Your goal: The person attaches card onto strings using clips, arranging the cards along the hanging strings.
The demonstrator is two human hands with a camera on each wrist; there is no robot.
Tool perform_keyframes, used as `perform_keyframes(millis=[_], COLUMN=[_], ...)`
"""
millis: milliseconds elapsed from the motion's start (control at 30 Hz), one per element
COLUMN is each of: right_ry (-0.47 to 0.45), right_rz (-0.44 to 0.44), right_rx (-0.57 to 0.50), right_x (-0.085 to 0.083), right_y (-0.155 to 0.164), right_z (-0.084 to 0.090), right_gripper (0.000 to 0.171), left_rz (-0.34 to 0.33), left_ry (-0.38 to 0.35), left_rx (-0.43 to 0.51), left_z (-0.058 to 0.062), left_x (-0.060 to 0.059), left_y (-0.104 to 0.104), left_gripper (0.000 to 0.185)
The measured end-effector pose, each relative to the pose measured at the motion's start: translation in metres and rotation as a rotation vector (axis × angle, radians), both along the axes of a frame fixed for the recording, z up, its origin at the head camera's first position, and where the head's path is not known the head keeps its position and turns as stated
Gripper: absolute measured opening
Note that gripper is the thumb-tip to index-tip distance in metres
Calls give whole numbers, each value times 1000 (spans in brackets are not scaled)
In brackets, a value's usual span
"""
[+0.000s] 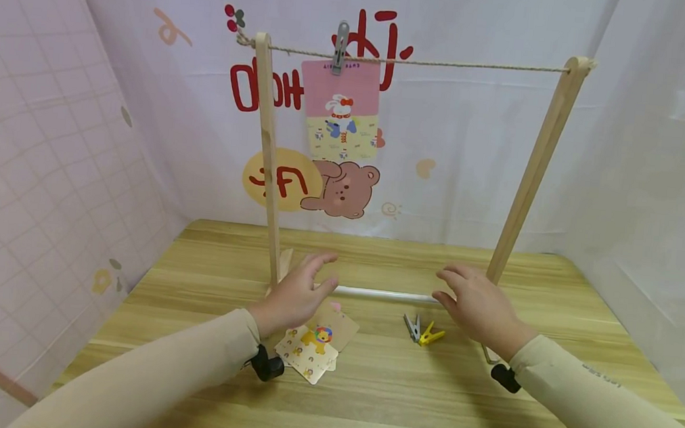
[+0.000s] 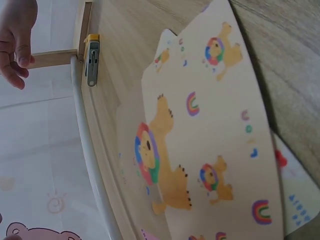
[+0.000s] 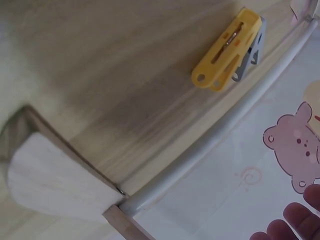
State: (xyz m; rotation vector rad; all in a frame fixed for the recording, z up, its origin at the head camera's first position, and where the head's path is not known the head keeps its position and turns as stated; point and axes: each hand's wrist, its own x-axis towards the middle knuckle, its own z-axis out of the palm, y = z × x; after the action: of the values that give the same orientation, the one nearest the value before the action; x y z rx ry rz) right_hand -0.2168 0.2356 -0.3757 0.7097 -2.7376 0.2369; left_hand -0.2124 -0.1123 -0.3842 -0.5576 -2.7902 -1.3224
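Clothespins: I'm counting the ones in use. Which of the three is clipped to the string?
The grey clothespin at the top, pinning the pink card to the string. The other grey one and the yellow one lie on the table.

A small stack of cards (image 1: 312, 347) printed with lions and rainbows lies flat on the desk (image 1: 399, 409), left of its middle and fanned slightly. To their right, touching each other, lie a grey clothespin (image 1: 411, 327) and a yellow clothespin (image 1: 432, 335), both on their sides.
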Motion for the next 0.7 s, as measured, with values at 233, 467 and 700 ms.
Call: perform_keyframes(millis=[233, 467, 700], right_ry=[8, 18, -18], right_rz=[33, 75, 97], right_rx=[14, 21, 3], right_x=[0, 1, 2], right_y=[-3, -2, 0], right_z=[-5, -13, -23], right_gripper=[38, 35, 36], left_rz=[-36, -74, -110], left_ry=[5, -13, -33], left_rx=[-60, -166, -266], left_z=[-7, -13, -18], left_x=[0, 1, 4], left_y=[0, -1, -2], left_gripper=[56, 56, 58])
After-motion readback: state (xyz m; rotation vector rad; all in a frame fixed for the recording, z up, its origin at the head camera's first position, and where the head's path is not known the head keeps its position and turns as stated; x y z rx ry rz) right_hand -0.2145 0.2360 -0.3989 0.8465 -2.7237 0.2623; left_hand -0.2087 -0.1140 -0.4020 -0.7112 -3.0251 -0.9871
